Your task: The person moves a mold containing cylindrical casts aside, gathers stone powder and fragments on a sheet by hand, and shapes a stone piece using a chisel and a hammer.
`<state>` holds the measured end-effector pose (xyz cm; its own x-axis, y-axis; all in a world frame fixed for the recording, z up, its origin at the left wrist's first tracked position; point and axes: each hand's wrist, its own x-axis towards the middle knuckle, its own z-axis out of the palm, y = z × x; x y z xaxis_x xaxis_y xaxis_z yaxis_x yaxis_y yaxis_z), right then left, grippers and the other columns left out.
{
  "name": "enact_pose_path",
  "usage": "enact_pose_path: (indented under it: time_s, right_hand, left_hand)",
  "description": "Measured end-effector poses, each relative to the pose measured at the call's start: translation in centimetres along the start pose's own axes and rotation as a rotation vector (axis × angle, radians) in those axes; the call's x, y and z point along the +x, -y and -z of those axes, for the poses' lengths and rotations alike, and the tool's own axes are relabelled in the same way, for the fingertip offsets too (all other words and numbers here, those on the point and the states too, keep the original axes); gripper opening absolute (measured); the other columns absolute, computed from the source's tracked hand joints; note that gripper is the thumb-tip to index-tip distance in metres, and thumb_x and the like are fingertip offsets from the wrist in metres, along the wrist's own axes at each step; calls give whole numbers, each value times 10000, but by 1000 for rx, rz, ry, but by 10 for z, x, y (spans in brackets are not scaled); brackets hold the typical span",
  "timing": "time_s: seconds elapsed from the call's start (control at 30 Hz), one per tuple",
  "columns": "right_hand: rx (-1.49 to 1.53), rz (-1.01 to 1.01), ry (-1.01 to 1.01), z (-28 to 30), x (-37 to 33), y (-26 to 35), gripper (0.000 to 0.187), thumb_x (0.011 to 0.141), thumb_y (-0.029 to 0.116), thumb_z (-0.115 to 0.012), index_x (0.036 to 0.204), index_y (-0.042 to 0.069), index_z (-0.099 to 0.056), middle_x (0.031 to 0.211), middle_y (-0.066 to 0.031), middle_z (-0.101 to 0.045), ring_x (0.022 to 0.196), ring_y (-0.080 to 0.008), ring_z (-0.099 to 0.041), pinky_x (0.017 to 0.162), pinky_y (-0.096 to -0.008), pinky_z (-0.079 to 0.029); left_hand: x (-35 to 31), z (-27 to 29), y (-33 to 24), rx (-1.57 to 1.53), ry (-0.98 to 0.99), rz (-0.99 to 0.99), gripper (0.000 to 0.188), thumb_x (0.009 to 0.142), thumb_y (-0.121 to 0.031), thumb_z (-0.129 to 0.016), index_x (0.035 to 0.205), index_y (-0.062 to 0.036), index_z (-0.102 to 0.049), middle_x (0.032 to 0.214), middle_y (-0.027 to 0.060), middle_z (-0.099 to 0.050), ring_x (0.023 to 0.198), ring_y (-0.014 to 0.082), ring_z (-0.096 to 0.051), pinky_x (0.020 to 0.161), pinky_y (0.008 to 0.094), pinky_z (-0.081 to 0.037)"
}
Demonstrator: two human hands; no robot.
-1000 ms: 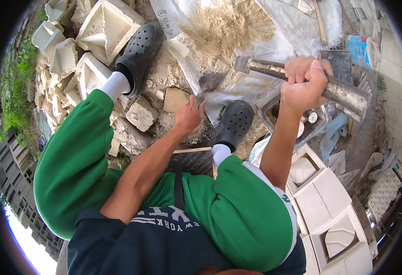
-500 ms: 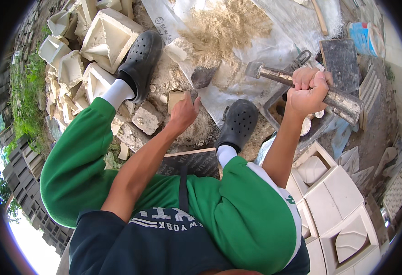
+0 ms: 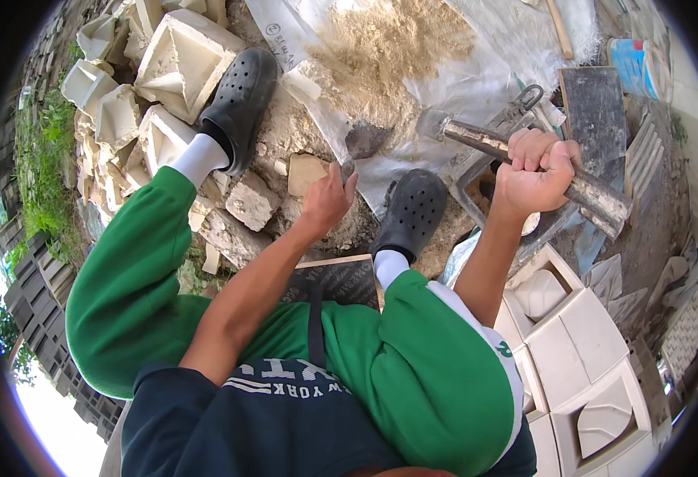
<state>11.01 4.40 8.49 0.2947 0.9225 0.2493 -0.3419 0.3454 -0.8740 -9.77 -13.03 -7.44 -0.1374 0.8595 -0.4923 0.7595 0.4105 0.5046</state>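
My right hand [image 3: 537, 169], raised at the right, is wrapped round the thick, worn shaft of a hammer [image 3: 603, 199]. The hammer's head, at the far left end, is smeared by motion. Low over the rubble, my left hand [image 3: 329, 199] is closed, with thumb and forefinger at the narrow grey end of a dark flat-bladed tool [image 3: 365, 141]. The blade lies against sandy debris on a white plastic sheet [image 3: 444, 87]. Beside the left hand sits a tan block [image 3: 307, 173], with a rough pale chunk [image 3: 253, 202] nearer me.
Broken cream hollow blocks [image 3: 186, 63] are heaped at the left by my shoe [image 3: 242, 99]. At the right are a dark board [image 3: 593, 119], a blue-and-white bucket [image 3: 637, 67] and stacked cream blocks [image 3: 575, 334]. Sand [image 3: 393, 40] covers part of the sheet.
My left hand has shifted slightly right, and the dark blade has moved right with it. The right hand and hammer have dipped a little and moved slightly right.
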Motion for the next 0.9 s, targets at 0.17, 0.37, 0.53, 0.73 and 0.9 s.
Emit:
enact_pose_path:
  time_s: [0.17, 0.37, 0.53, 0.73, 0.9]
  right_hand:
    - [-18, -30, -17, -28, -5, -9, 229, 805, 52, -492, 634, 77, -341, 487, 15, -321, 413, -77, -251, 395, -256, -263]
    - [52, -143, 82, -29, -7, -14, 222, 801, 49, -476, 646, 93, -323, 483, 9, -312, 426, -80, -246, 407, -264, -256]
    - [49, -32, 18, -7, -1, -5, 232, 803, 96, -439, 626, 102, -289, 470, -6, -297, 396, -97, -212, 391, -273, -254]
    - [-77, 31, 8, 19, 10, 9, 307, 865, 180, -433, 600, 148, -283, 465, -4, -276, 378, -122, -240, 419, -301, -277]
    - [-72, 71, -13, 27, 9, 5, 209, 797, 96, -408, 628, 102, -285, 461, -12, -271, 380, -106, -205, 377, -289, -267]
  left_hand:
    - [6, 10, -1, 86, 37, -37, 378, 964, -344, -518, 1002, 22, -434, 629, 287, -595, 602, 489, -590, 553, 571, -453]
    - [-6, -4, -24, 6, 94, 102, 423, 977, -382, -470, 1046, 32, -420, 743, 307, -632, 678, 509, -611, 620, 577, -482]
    - [-9, -34, -31, -143, 20, 115, 410, 985, -343, -472, 1067, 50, -393, 704, 335, -599, 655, 528, -587, 593, 589, -460]
    - [7, -47, -55, -188, 15, 131, 430, 987, -357, -459, 1052, 62, -397, 720, 339, -610, 689, 521, -607, 619, 570, -486]
    - [20, -52, -75, -213, -21, 143, 439, 983, -346, -473, 1055, 81, -400, 706, 341, -607, 683, 521, -607, 610, 572, -483]
